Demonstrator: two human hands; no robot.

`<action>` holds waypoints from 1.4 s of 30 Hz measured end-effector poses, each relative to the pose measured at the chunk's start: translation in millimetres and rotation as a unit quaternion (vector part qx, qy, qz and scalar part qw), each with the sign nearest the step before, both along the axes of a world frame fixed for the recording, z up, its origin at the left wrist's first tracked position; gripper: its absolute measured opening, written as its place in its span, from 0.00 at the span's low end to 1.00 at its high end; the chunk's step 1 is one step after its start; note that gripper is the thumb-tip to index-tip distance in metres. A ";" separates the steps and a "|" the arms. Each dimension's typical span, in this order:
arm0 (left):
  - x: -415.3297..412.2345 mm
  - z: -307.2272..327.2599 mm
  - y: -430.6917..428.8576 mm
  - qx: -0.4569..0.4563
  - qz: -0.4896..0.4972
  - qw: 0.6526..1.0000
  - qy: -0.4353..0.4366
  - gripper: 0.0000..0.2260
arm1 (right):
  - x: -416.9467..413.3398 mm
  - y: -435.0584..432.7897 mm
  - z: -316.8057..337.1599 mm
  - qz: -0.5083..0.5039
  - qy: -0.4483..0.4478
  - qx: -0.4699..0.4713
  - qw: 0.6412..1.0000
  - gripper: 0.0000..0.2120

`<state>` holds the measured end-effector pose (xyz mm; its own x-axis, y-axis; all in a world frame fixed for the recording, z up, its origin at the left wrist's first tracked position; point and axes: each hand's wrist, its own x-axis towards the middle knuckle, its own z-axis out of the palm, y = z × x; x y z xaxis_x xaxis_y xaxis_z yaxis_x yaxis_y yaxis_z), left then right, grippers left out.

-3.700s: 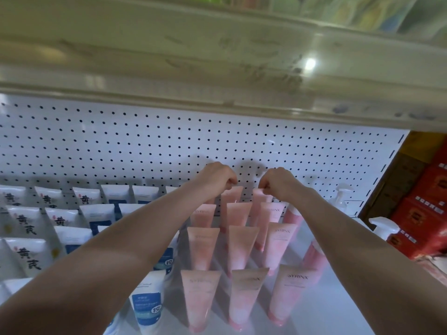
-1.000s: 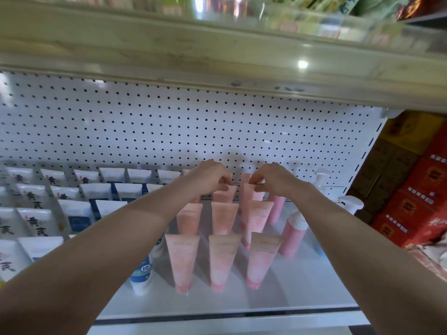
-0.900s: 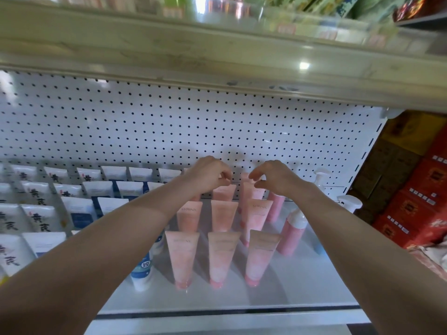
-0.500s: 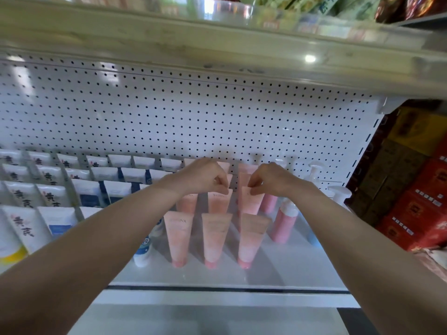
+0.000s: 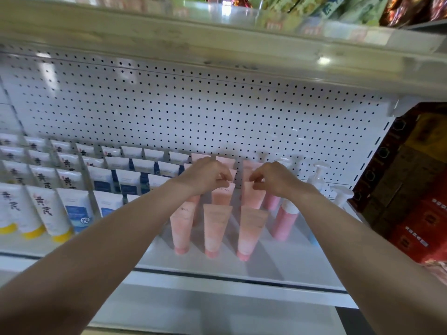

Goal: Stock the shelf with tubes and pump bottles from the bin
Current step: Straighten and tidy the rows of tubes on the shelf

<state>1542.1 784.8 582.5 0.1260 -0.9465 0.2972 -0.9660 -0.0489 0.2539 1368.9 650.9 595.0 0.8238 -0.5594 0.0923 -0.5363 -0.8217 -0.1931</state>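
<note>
Pink tubes stand cap-down in three rows on the white shelf (image 5: 278, 267). My left hand (image 5: 205, 176) pinches the top edge of the middle row's second pink tube (image 5: 222, 197). My right hand (image 5: 275, 178) pinches the top of the right row's second pink tube (image 5: 252, 198). The front three pink tubes (image 5: 214, 228) stand free of both hands. Pink pump bottles (image 5: 284, 220) stand just right of the tubes, with a white-headed pump bottle (image 5: 341, 195) further right. The bin is out of view.
White tubes with yellow caps (image 5: 46, 209) and white-and-blue tubes (image 5: 77, 211) fill the shelf's left side. A white pegboard (image 5: 193, 112) backs the shelf, and another shelf (image 5: 217, 44) hangs above. Red and brown cartons (image 5: 416, 189) stand at the right.
Both hands have come forward from the rear pink tubes to the second ones from the front. The camera has drawn back, so the shelf's front edge now shows.
</note>
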 end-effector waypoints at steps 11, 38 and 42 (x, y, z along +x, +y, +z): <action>-16.2 8.7 35.7 0.019 -0.029 0.999 0.005 0.12 | -24.0 56.1 17.7 -0.022 -0.038 0.065 0.997 0.16; -30.8 -8.6 59.2 0.088 -0.028 0.994 -0.059 0.10 | -50.4 77.7 -13.8 -0.059 0.006 0.039 0.997 0.11; -19.7 2.4 77.7 0.044 -0.021 0.998 -0.050 0.17 | -39.0 87.8 -8.6 -0.043 -0.055 0.039 0.997 0.14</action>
<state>1522.4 862.5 584.9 0.0595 -0.9731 0.2225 -0.9881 -0.0257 0.1518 1329.9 738.7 586.3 0.7599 -0.6361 0.1334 -0.5759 -0.7542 -0.3155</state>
